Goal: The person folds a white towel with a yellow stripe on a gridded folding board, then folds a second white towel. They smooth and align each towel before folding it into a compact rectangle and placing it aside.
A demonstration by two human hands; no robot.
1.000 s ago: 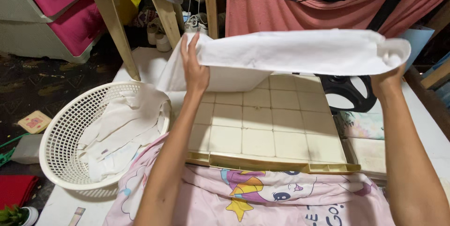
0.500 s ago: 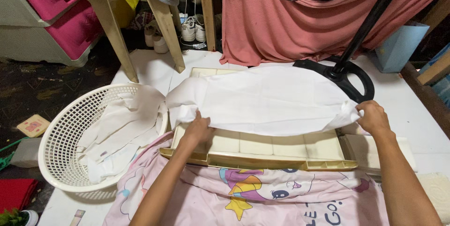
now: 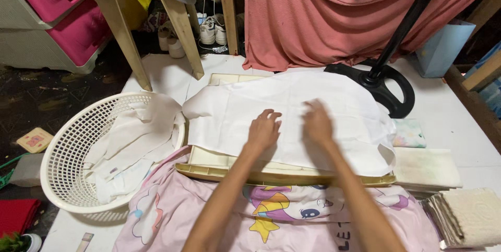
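Smoothing a white cloth flat

Both the left hand (image 3: pixel 263 129) and right hand (image 3: pixel 317 124) lie open-palmed mid-cloth (image 3: pixel 292 103), spread over the cream board (image 3: pixel 209 166); sweeping outward toward left and right edges should clear wrinkles best.

The right hand (image 3: pixel 317 122) is blurred, so its fingers cannot be told apart. The white cloth (image 3: pixel 292 111) hides most of the cream tray (image 3: pixel 271 174), leaving only the near rim and a far corner. The picture's edge cuts off the folded towels (image 3: pixel 472 215).
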